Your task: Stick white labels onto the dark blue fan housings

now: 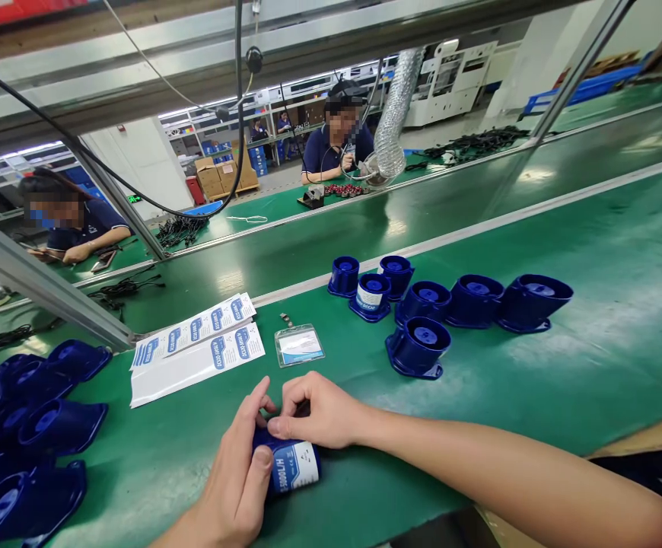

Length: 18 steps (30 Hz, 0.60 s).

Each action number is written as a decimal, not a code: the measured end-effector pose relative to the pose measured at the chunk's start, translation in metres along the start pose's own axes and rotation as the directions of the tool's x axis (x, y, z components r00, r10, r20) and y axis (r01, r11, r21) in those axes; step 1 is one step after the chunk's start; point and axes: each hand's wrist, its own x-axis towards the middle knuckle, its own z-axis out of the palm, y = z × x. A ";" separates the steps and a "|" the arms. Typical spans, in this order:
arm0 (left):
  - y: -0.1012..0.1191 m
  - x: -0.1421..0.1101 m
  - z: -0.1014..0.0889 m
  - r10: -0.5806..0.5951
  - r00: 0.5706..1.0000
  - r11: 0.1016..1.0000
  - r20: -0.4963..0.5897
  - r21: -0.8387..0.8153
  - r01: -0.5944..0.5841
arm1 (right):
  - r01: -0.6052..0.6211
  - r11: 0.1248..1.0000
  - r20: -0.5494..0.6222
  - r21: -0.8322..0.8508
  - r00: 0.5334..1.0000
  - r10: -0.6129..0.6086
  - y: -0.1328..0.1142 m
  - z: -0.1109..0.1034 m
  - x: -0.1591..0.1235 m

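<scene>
Both my hands hold one dark blue horn-shaped plastic part (291, 464) with a white and blue label on its side, low over the green bench. My left hand (240, 476) wraps around its left side with the thumb pressed on the label. My right hand (323, 415) curls over its top, fingertips pinched at the upper edge. Label sheets (197, 346) lie just beyond my hands.
Several blue parts (422, 342) stand in a group at the right centre, and more (28, 441) pile at the left edge. A clear badge holder (300, 345) lies by the sheets. A metal frame post (46, 285) slants at left. Two people work across the belt.
</scene>
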 end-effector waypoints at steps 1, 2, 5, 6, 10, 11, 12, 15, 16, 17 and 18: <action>0.000 0.001 0.000 0.001 1.000 1.000 -0.005 0.003 -0.001 | 0.047 0.997 0.018 -0.055 0.999 -0.046 -0.002 0.000 -0.001; 0.000 0.002 -0.001 0.004 1.000 1.000 -0.013 0.011 -0.004 | 0.121 0.985 0.059 -0.121 0.992 -0.115 -0.004 0.000 -0.003; 0.002 0.005 -0.001 0.041 0.999 0.998 -0.024 0.039 -0.040 | 0.394 0.834 0.206 -0.386 0.918 -0.338 -0.007 0.009 -0.013; 0.003 0.005 -0.001 0.059 0.998 0.997 -0.021 0.043 -0.058 | 0.433 0.764 0.218 -0.478 0.901 -0.374 -0.007 0.013 -0.016; 0.007 0.006 -0.002 0.080 0.996 0.995 -0.038 0.058 -0.078 | 0.359 0.734 0.139 -0.577 0.929 -0.344 -0.006 0.026 -0.021; 0.007 0.005 -0.002 0.075 0.996 0.995 -0.049 0.071 -0.071 | 0.333 0.775 0.119 -0.537 0.940 -0.321 -0.006 0.026 -0.021; 0.007 0.005 -0.002 0.075 0.996 0.993 -0.057 0.091 -0.070 | 0.309 0.821 0.100 -0.481 0.949 -0.298 -0.007 0.026 -0.019; 0.008 0.005 -0.001 0.117 0.992 0.977 -0.049 0.185 -0.106 | 0.213 0.946 0.067 -0.244 0.977 -0.202 -0.010 0.022 -0.013; 0.008 0.004 -0.001 0.137 0.990 0.969 -0.045 0.213 -0.124 | 0.172 0.972 0.062 -0.157 0.984 -0.164 -0.010 0.021 -0.012; 0.009 0.005 0.000 0.152 0.987 0.963 -0.043 0.231 -0.138 | 0.130 0.988 0.062 -0.079 0.990 -0.125 -0.011 0.020 -0.010; 0.009 0.005 0.000 0.163 0.986 0.960 -0.044 0.238 -0.148 | 0.085 0.996 0.069 -0.016 0.994 -0.084 -0.011 0.019 -0.009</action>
